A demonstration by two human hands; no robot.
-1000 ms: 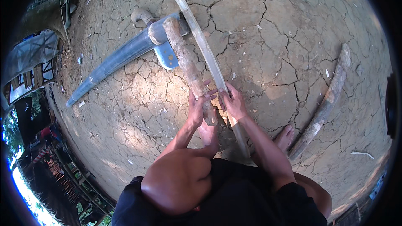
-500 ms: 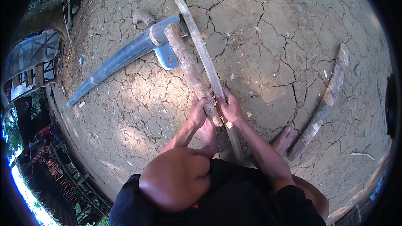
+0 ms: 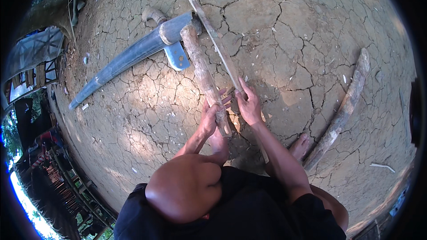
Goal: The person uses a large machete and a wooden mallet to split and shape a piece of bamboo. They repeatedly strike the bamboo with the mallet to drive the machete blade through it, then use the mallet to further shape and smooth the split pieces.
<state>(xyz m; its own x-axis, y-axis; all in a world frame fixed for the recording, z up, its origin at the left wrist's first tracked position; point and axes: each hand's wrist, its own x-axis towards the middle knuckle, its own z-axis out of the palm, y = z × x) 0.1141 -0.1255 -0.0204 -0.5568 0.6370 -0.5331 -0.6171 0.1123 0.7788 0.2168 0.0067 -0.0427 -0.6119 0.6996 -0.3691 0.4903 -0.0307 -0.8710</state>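
Observation:
My left hand (image 3: pixel 208 119) is closed on the lower part of a short, rough wooden stick (image 3: pixel 199 64), thumb on top. Its other fingers reach out from beneath, towards the right. In my right hand (image 3: pixel 250 108) is a long, thin split-wood strip (image 3: pixel 212 35), which slants up and away to the left with its narrow edge upward. The fingers of the right hand lie along the strip. Stick and strip run side by side, with a gap between them near my hands. Beyond the stick lies a blue-grey curved sheath (image 3: pixel 129 60) with a wooden handle (image 3: pixel 154 15) at its upper end.
A bluish flat plate with holes (image 3: pixel 179 57) juts from the sheath. On the right, a curved, bark-covered branch (image 3: pixel 340 114) rests near my foot (image 3: pixel 300 146). Cracked dry earth (image 3: pixel 284 58) carries scattered chips and a pale twig (image 3: pixel 382 167). Dark slatted structures stand at far left.
The long strip has turned about its length, from broad face to narrow edge. My right hand has shifted slightly right and away from the left, whose fingers have spread out beneath the stick.

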